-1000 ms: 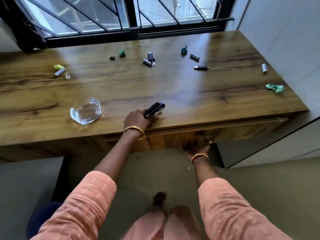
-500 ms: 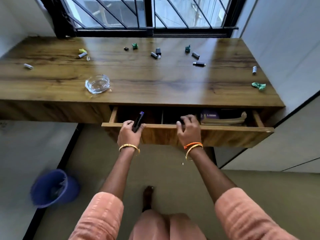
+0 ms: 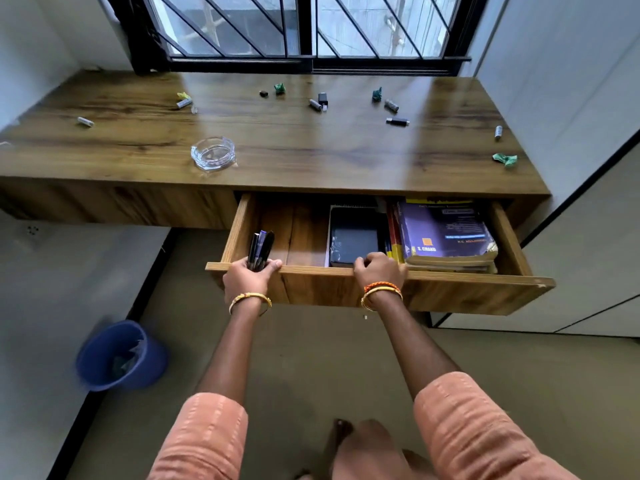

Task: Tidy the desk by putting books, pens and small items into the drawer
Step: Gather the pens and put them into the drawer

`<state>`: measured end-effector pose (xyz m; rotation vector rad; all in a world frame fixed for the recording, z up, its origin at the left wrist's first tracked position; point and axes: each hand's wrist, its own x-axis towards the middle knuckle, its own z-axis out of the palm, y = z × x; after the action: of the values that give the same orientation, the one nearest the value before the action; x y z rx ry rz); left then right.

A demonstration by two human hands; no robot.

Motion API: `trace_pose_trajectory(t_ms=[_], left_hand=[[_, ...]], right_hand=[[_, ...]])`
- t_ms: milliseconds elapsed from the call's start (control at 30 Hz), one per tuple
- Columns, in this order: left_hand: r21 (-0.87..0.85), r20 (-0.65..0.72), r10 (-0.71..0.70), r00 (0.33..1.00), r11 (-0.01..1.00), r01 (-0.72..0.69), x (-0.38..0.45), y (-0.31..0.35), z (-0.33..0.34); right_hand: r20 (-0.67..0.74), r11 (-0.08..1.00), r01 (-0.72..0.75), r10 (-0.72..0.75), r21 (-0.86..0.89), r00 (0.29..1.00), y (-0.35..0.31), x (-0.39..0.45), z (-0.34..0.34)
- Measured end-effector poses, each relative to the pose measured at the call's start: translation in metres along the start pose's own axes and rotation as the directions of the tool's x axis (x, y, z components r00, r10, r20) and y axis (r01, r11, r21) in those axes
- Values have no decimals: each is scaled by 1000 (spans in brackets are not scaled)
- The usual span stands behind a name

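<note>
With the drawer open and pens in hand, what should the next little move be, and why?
Probably lower the pens into the bare left part of the drawer and let go: the left hand grips them right over its front edge, and books fill the right side.

Both arms reach straight forward toward 12 o'clock, bare from the elbows, with salmon sleeves at the upper arms. The left hand [image 3: 250, 276] sits at about 11 o'clock, knuckles up, its fingers [image 3: 273, 264] curled round a bunch of dark pens [image 3: 260, 249] that stick up and away from the body. The right hand [image 3: 379, 268] sits at about 1 o'clock, palm down, fingers hooked over the drawer front [image 3: 450, 289]. Bangles ring both wrists.
</note>
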<state>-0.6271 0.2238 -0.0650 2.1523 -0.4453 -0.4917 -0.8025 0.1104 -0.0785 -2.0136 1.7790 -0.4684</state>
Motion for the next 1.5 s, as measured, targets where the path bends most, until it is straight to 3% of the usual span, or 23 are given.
trace_pose_trajectory(t_ms=[367, 500, 567, 600, 667, 733, 800, 900, 1000, 1367, 1500], left_hand=[[97, 169, -35, 985, 995, 19, -42, -36, -46], [231, 285, -128, 950, 971, 62, -38, -27, -54], [213, 390, -169, 905, 973, 90, -37, -16, -56], [158, 461, -178, 869, 981, 116, -37, -9, -57], [12, 598, -159, 786, 982, 190, -34, 4, -56], [-89, 683, -117, 721, 966, 242, -29, 14, -51], [-135, 745, -93, 660, 948, 287, -25, 22, -43], [-182, 817, -89, 569, 897, 402, -23, 30, -36], [-205, 833, -81, 548, 874, 441, -15, 30, -34], [-165, 865, -135, 483, 833, 528, 37, 19, -16], [-99, 873, -185, 451, 839, 535, 58, 10, -10]], right_hand=[[56, 962, -179, 194, -207, 979, 7, -68, 0], [191, 947, -194, 246, -257, 950, 8, -72, -11], [287, 943, -210, 282, -258, 916, 9, -69, -16], [338, 954, -225, 281, -198, 898, 8, -66, -18], [444, 944, -282, 181, 173, 877, 0, -61, -21], [514, 747, -354, 20, 562, 858, -19, -58, -28], [576, 604, -393, -138, 694, 806, -36, -50, -32], [645, 559, -432, -260, 707, 719, -53, -38, -30], [683, 570, -473, -231, 672, 693, -58, -26, -23], [705, 579, -545, -74, 606, 705, -75, 13, 15], [759, 652, -560, -38, 512, 650, -86, 24, 32]])
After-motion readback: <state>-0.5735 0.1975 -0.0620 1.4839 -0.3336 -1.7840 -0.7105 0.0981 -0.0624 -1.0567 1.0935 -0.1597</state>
